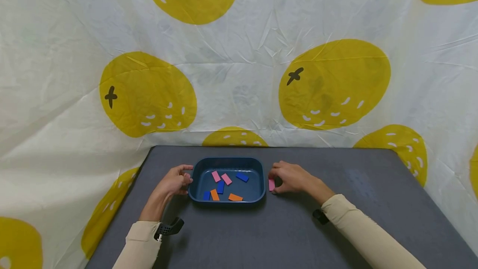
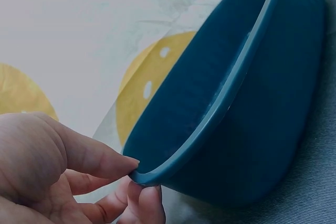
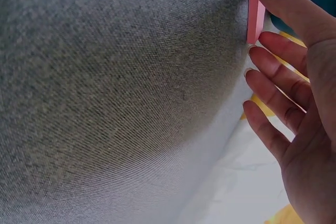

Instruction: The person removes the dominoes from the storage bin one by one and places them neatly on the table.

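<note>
A dark blue rectangular tub [image 1: 228,202] stands on the table with two pink, three blue and two orange small flat blocks lying scattered on its bottom. At its left end, my left hand [image 1: 172,182] pinches the rim [image 2: 226,95] between thumb and fingers. Just outside the tub's right end, my right hand [image 1: 293,177] holds a pink block [image 1: 271,184] between thumb and index finger. In the right wrist view this pink block [image 3: 255,19] is at the table surface, the other fingers spread beside it.
Dark grey cloth covers the table [image 1: 231,235]. A white curtain [image 1: 239,94] with large yellow fruit shapes hangs behind and along the sides. Dark wrist-worn devices sit on both wrists, below beige sleeves [image 1: 358,223].
</note>
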A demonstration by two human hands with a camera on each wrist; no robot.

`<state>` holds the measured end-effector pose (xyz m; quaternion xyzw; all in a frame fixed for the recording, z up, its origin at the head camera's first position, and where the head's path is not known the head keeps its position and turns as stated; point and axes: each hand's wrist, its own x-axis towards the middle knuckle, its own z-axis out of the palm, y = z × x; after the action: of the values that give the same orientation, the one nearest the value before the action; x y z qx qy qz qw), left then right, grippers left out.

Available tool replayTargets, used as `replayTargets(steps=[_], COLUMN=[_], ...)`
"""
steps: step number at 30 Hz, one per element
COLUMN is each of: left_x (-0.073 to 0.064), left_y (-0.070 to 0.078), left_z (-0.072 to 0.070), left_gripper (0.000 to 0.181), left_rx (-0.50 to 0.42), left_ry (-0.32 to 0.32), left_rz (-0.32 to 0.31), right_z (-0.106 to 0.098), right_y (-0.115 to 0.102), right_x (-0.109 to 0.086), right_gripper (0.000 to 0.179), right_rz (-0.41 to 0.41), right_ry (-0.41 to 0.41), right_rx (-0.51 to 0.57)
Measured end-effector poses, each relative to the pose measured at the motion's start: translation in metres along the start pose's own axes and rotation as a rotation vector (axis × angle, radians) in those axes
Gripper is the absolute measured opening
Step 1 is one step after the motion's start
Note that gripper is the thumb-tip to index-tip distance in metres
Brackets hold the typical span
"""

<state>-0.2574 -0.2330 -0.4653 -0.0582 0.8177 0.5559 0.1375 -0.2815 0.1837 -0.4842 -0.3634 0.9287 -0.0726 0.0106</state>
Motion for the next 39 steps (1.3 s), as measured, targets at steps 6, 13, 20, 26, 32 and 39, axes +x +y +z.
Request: replayTargets(steps=[6,13,20,26,32,39], left_x=[0.000,0.002,0.002,0.003,0.004,0.004], left_y=[0.001,0.002,0.006,0.008,0.006,0.005], left_z=[0.000,-0.002,-0.004,-0.003,-0.003,-0.003], left_gripper=[0.050,0.052,0.053,0.053,0.050,0.051], left_rx=[0.000,0.006,0.012,0.019,0.028,0.018], left_ry=[-0.009,-0.015,-0.025,-0.030,-0.030,-0.015], left_rz=[0.005,-0.004,-0.026,-0.029,-0.020,-0.032], right_z=[-0.005,-0.020,-0.037,-0.047,-0.052,-0.056], right_y=[0.001,-0.001,-0.007,-0.013,-0.019,-0.028], right_x=[0.000,0.005,0.012,0.016,0.028,0.041], right_gripper=[0.035,0.031,0.029,0.027,0.027,0.028], right_rz=[-0.024,0.010,0.017,-0.045,-0.072,-0.092], right_ry=[0.016,0.036,0.066,0.110,0.083,0.046], right_rx=[-0.003,0.010,0.054,0.101,0.133,0.168])
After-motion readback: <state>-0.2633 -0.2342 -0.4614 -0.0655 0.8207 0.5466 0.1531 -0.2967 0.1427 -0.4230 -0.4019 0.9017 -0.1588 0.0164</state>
